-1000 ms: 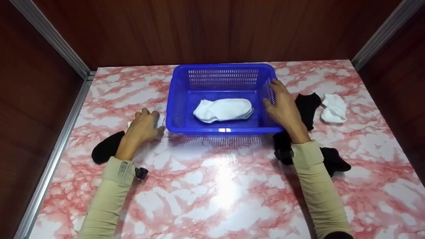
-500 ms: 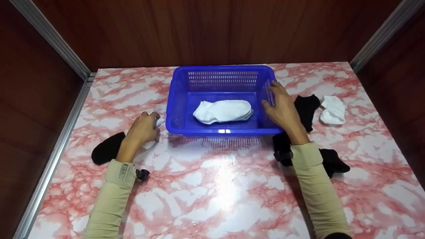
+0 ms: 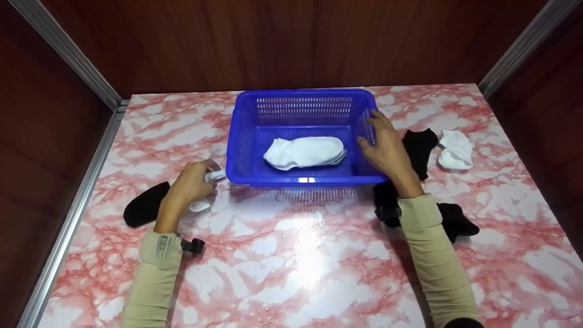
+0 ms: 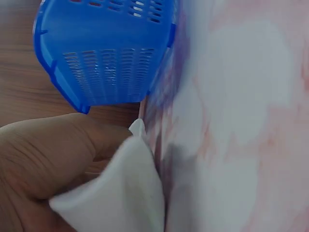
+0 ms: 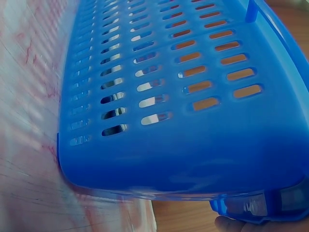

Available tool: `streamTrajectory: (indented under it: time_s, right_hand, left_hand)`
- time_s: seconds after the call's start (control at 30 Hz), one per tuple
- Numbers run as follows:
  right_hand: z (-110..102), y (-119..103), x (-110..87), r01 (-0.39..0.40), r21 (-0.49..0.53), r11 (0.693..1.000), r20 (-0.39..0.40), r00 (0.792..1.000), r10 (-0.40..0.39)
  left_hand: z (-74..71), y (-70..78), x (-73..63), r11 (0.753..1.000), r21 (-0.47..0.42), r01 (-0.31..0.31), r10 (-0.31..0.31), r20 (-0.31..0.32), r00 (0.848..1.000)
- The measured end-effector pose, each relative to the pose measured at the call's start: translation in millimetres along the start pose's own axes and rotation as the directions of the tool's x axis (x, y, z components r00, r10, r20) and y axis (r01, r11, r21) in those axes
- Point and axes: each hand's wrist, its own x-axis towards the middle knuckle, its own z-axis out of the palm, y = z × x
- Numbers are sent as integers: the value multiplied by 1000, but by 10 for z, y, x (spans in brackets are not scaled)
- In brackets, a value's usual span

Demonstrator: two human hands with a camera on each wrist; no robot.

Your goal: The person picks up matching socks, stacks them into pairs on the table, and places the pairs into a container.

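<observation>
Left of the blue plastic basket [image 3: 304, 181], my left hand [image 3: 189, 184] grips a white sock [image 4: 128, 191] just above the table. Part of that sock is hidden by the fingers; an end pokes out toward the basket. My right hand [image 3: 388, 148] holds the basket's right rim, thumb on the inner side. In the right wrist view only a bit of fingers [image 5: 236, 225] shows at the bottom under the rim. Inside the basket, white socks [image 3: 304, 152] lie flat in a small stack with a grey edge below.
A black sock [image 3: 145, 205] lies beside the left wrist. To the right are another black sock [image 3: 420, 148], a crumpled white sock [image 3: 455, 150] and more black socks [image 3: 457, 221] partly under the right forearm. Dark wooden panels [image 3: 291, 43] enclose the marbled table [image 3: 273, 282].
My left hand has drawn slightly toward me, and the white sock has come up into its grasp from the table. The right hand and basket have stayed practically in place.
</observation>
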Motion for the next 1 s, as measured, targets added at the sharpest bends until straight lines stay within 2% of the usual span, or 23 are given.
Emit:
streamTrajectory:
  time_s: [0.07, 0.2, 0.5, 0.73, 0.87, 1.0]
  right_hand:
    - [0, -5, 0, 2, 6, 1000, -1, 1000, -2]
    - [-20, -7, -7, -2, 18, 1000, -10, 1000, 3]
    - [-79, -13, -4, 15, 57, 998, -87, 996, -10]
    - [-68, 6, -16, 16, 62, 998, -73, 997, -11]
    - [-63, 14, -24, 13, 54, 998, -59, 998, -10]
    - [-60, 18, -28, 12, 45, 999, -49, 999, -10]
  left_hand:
    - [-9, 34, -45, 1000, -9, 8, -8, 7, 1000]
    - [-47, 141, -103, 1000, 0, -13, 13, 18, 1000]
    - [-159, 379, -188, 995, 7, -95, 95, 30, 995]
    - [-236, 469, -289, 998, 0, -71, 70, 47, 996]
    - [-318, 518, -370, 999, 0, -53, 53, 21, 998]
    - [-380, 586, -440, 996, 16, -84, 85, -31, 996]
